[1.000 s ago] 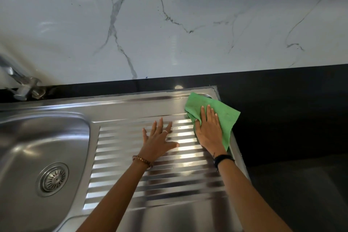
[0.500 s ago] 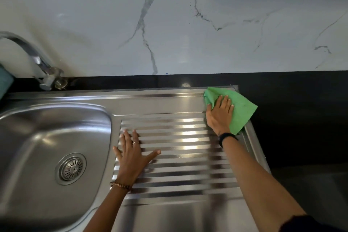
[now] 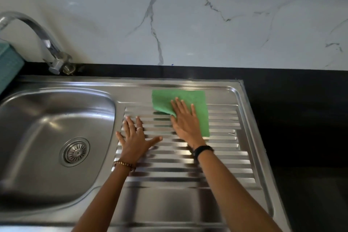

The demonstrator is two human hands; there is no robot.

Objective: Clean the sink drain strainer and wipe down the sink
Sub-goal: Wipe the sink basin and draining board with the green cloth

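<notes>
There is one tap (image 3: 40,38), one sink (image 3: 47,118), one strainer (image 3: 75,151), one green cloth (image 3: 195,103) and two hands. The strainer sits in the bottom of the sink, left of both hands and not touching them. The left hand (image 3: 134,142) lies flat on the ridged drainboard (image 3: 226,156), fingers spread wide, holding nothing. The right hand (image 3: 185,125) presses flat on the cloth, fingers open, and the cloth sticks out past its fingertips.

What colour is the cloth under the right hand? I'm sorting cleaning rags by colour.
Green, plain with no pattern: the cloth shows clearly in the head view.
</notes>
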